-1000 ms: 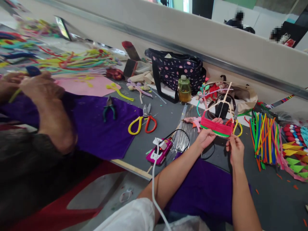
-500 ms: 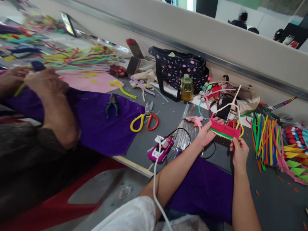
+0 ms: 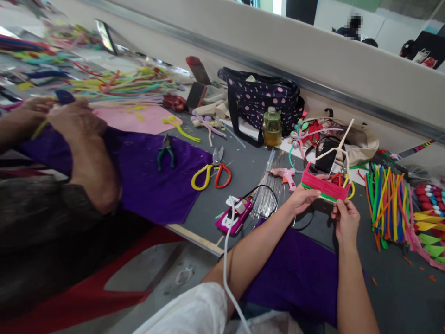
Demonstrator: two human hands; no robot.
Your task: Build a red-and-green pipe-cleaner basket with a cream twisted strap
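Note:
A pink pipe-cleaner piece (image 3: 327, 186) with a green and pale lower edge is held up over the table. Cream stems (image 3: 340, 148) fork upward behind it; whether they are fixed to it I cannot tell. My left hand (image 3: 304, 199) grips its lower left, thumb in front and fingers mostly hidden behind. With thumb and fingertips my right hand (image 3: 346, 219) pinches the lower right corner. Just left of the piece lies a pink glue gun (image 3: 285, 176). Yellow-handled scissors (image 3: 350, 189) show partly behind it. A purple cloth (image 3: 292, 273) lies below my forearms.
A co-worker's hands (image 3: 74, 118) hold something dark blue at the left. Red-and-yellow-handled scissors (image 3: 212, 171), pliers (image 3: 166, 153) and a magenta power strip (image 3: 234, 215) lie nearby. A bottle (image 3: 272, 127) stands by a dotted bag (image 3: 264, 99). Colourful pipe cleaners (image 3: 387, 199) lie right.
My left hand has turned from an open palm under the piece to gripping its lower edge with the thumb in front. The pink face now shows more fully. My right hand keeps its pinch.

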